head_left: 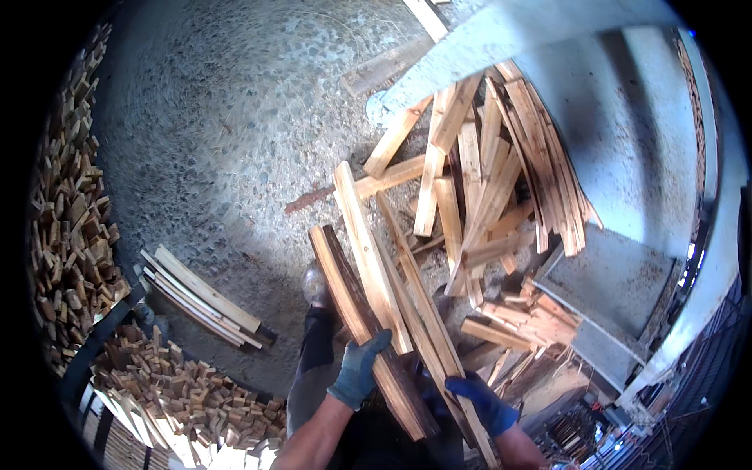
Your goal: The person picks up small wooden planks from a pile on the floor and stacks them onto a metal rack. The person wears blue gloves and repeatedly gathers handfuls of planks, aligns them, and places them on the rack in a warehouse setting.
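Note:
Both my hands wear blue-grey gloves. My left hand [360, 368] grips a bundle of long wooden slats [368, 266] from the left side, its fingers curled over a dark bark-edged plank [345, 290]. My right hand [479, 399] holds the lower end of the same bundle from beneath on the right. The slats point up and away from me toward a big heap of pale offcut boards [486, 180].
A small stack of slats [200, 298] lies on the concrete floor [235, 117] to the left. Piles of short wood blocks [70, 227] line the left edge and lower left [188, 392]. A grey machine table [627, 157] stands at the right.

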### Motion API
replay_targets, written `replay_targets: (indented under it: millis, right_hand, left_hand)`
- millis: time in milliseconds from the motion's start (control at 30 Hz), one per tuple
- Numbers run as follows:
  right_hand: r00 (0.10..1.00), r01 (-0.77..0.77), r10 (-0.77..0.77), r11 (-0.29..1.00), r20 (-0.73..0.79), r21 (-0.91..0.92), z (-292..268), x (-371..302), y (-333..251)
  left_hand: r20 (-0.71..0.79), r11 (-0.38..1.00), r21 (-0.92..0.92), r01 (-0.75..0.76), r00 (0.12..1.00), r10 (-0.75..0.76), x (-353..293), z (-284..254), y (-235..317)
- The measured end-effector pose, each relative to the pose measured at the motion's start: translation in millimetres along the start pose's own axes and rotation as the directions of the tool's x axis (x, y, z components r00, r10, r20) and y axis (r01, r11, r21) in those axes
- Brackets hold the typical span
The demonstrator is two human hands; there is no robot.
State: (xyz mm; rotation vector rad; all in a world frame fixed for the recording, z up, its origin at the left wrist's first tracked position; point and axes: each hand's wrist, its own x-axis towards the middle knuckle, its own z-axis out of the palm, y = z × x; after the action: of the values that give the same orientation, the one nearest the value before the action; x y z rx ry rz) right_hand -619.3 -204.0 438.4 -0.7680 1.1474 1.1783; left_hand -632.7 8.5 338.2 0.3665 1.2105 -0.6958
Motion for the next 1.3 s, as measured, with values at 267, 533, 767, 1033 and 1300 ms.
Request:
replay_targets:
  millis: [267, 533, 767, 1033, 1300]
  right_hand:
    - [0.992, 0.039, -0.046, 0.998, 0.117, 0.054, -27, 12, 33]
    - [0.970, 0.153, -0.136, 0.985, 0.202, -0.073, -66, 18, 46]
    - [0.938, 0.340, -0.316, 0.915, 0.140, -0.215, -89, -34, 132]
    - [0.991, 0.119, -0.106, 0.978, 0.086, -0.174, -149, -105, 198]
    - [0.954, 0.188, -0.247, 0.935, 0.172, 0.301, -183, 12, 169]
  left_hand:
    - [-0.182, 0.995, 0.037, -0.092, 0.978, 0.097, -45, -16, -79]
    - [-0.224, 0.944, 0.268, -0.190, 0.941, 0.253, 18, -74, -125]
    - [-0.017, 0.981, 0.160, -0.114, 0.993, 0.118, -47, 14, -181]
    - [0.037, 0.784, 0.620, -0.004, 0.999, -0.025, -76, -6, -283]
    - [-0.103, 0.801, 0.555, 0.225, 0.974, -0.203, 44, 21, -234]
